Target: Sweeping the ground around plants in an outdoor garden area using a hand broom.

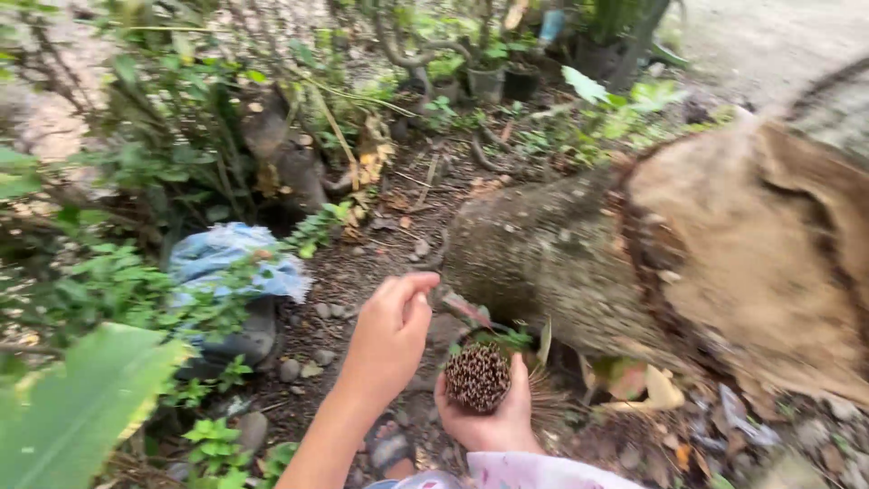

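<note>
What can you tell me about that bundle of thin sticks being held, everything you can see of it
The bundle of sticks is a tight round sheaf of many thin brown stalks, dry and woody looking. Its cut ends face the camera, forming a dotted disc of small pale tips. The right hand grips it from below, fingers wrapped round its sides, so most of its length is hidden; a few thin ends fan out to the right. It sits low above stony soil, beside a large cut log. The left hand hovers close, not clearly touching.

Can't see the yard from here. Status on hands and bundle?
Right hand in a grip round the stick bundle, ends up. Left hand raised beside it, fingers pinched. Cut log close on the right.
</note>
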